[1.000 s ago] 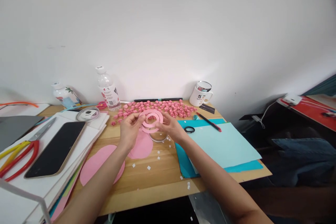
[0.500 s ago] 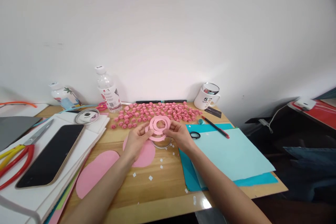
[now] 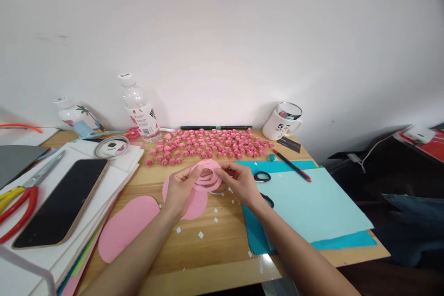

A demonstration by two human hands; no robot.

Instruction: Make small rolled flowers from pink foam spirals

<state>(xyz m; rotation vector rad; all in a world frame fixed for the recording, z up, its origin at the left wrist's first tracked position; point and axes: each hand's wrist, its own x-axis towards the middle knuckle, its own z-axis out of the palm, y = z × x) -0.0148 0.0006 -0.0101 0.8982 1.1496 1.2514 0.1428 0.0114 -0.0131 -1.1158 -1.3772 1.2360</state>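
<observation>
Between my two hands is a pink paper spiral (image 3: 212, 184), its rings overlapping loosely. My left hand (image 3: 182, 188) pinches its left side with the thumb on top. On the other side, my right hand (image 3: 239, 182) grips the spiral's right edge between thumb and fingers. Below my left hand lies a pink paper circle (image 3: 196, 206), partly covered. More pink paper circles (image 3: 126, 226) lie to the left, by my forearm. Many small rolled pink paper roses (image 3: 208, 142) are spread behind my hands. Black-handled scissors (image 3: 262, 176) lie beside my right hand, their blades hidden.
At left, a phone (image 3: 62, 203) and red-and-yellow scissors (image 3: 21, 203) rest on stacked paper (image 3: 121, 173). A water bottle (image 3: 138, 111) and a white mug (image 3: 281, 122) stand by the wall. Light blue paper (image 3: 315, 208) and a red-tipped pen (image 3: 293, 165) lie right. White paper bits (image 3: 200, 235) dot the table.
The spiral's rings have shifted and now overlap more tightly, lower and slightly left between my hands. My right fingers have changed position on it. The camera view has shifted a little.
</observation>
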